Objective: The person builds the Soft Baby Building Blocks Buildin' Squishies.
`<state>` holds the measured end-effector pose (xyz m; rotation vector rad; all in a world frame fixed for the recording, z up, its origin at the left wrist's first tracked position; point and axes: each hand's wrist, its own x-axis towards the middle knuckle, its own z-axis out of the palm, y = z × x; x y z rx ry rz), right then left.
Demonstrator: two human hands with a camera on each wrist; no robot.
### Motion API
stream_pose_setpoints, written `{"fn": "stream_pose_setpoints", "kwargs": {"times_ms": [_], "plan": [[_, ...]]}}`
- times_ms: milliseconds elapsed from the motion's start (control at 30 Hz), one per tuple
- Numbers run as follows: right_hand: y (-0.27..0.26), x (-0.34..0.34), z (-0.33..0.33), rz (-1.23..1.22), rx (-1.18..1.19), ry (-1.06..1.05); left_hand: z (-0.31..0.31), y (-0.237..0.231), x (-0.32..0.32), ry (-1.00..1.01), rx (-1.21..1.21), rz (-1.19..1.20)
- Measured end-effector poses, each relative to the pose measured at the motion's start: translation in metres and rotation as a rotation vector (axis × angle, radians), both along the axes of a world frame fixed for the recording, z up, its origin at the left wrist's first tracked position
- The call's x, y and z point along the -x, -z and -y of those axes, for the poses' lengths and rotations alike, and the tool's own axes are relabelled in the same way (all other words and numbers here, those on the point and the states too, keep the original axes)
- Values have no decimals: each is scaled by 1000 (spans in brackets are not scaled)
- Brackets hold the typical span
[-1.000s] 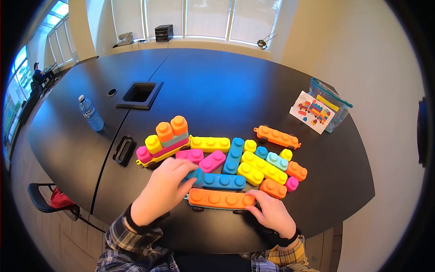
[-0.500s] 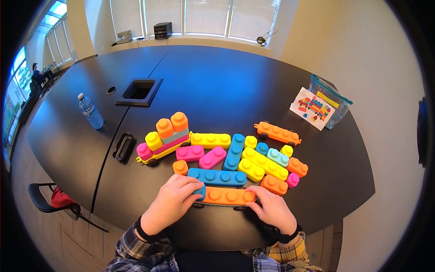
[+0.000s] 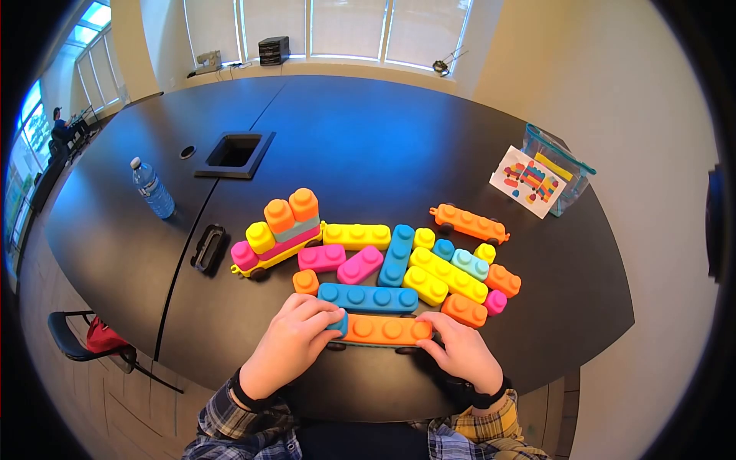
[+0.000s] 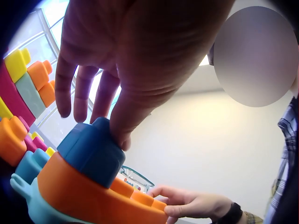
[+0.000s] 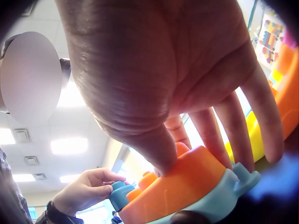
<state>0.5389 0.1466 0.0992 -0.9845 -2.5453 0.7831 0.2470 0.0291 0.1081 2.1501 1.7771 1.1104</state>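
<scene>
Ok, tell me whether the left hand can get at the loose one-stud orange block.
Probably yes: the loose one-stud orange block lies just beyond the left hand, with nothing stacked on it. That hand pinches a blue block, so it would likely need to let go first.

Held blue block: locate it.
In the head view, the blue block sits on the left end of the long orange block, pinched by the left hand.

The black table (image 3: 337, 130) bears colourful blocks (image 3: 395, 259), toy wagons (image 3: 469, 224), a bottle (image 3: 154, 190) and a pouch (image 3: 575, 181).
</scene>
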Motion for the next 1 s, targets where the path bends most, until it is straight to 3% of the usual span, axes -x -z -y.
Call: {"fn": "stream_pose_setpoints", "kwargs": {"times_ms": [133,233,700,1000], "plan": [[0,-1,0,6,5,5,6,-13,-3,-16,32,-15],[0,0,0,7,9,5,8,-11,-2,-62,94,101],[-2,-2,-9,36,34,-21,5,6,3,34,221,226],[1,-2,-7,10,43,-11,1,2,0,40,239,156]]}}
